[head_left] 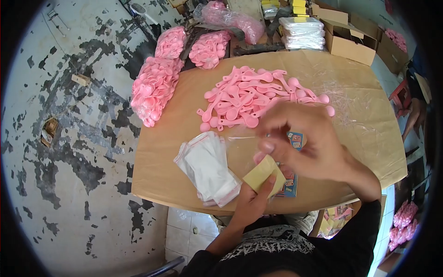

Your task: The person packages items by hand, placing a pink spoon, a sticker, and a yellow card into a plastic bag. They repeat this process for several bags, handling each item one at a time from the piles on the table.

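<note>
My left hand (256, 197) pinches a yellow card (265, 177) between thumb and fingers, low over the near part of the table. Something pink and clear shows behind the card's upper edge, mostly hidden. Raised above it, my right hand (304, 143) is closed at the fingertips and slightly blurred. A thin clear plastic strip (241, 137) extends left from those fingertips. Beneath my hands lies a blue printed card stack (290, 188), partly covered. Left of them is a stack of clear resealable bags (205, 168). Beyond my right hand spreads a heap of pink plastic spoons (249, 94).
Brown paper covers the table (157, 157). Discarded clear strips (344, 104) lie at the right. Bags of pink spoons (157, 85) stand at the far left edge. Stacked plastic packs (302, 33) and a cardboard box (353, 46) sit at the back. Another person's hand (415, 115) shows far right.
</note>
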{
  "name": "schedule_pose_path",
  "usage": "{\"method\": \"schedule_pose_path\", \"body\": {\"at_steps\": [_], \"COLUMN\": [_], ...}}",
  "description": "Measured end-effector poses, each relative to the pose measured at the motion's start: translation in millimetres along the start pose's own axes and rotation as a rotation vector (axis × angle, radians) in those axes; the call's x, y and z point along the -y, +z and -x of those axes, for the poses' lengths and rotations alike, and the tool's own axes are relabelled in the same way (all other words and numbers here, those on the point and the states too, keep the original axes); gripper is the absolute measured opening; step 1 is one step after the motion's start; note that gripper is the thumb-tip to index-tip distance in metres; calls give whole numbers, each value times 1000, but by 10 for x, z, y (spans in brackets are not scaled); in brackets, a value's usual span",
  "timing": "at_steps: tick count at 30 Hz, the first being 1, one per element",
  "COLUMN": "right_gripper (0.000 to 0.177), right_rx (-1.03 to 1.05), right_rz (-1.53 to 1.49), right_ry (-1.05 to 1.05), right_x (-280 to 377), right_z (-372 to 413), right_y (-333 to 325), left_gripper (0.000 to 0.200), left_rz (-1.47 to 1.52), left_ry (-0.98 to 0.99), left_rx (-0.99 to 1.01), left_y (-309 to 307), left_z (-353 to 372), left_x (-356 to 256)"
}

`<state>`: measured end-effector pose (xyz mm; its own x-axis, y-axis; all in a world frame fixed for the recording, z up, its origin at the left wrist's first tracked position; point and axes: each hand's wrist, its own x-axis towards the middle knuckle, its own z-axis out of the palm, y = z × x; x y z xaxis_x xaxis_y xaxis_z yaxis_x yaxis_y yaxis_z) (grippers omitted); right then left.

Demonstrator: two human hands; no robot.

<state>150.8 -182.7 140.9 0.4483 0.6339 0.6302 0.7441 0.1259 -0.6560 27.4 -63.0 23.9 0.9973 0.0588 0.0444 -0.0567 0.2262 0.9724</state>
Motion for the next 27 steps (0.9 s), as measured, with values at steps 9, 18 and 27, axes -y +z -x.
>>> {"method": "schedule_pose_path", "body": {"at_steps": [9, 18, 27], "right_gripper": [26, 18, 16], "right_rx": [403, 81, 75], "right_rz": [44, 620, 758], "right_ry": [201, -237, -393], "right_x": [-126, -145, -234], "right_z": [85, 142, 198], "right_y": [-186, 21, 69], "left_gripper": [34, 38, 40], "left_rz": [50, -152, -361], "left_ry": [41, 273, 239], "left_rx": [37, -237, -251], "left_y": [-34, 105, 84], "left_z": [105, -87, -49], "left_x": [-52, -240, -306]}}
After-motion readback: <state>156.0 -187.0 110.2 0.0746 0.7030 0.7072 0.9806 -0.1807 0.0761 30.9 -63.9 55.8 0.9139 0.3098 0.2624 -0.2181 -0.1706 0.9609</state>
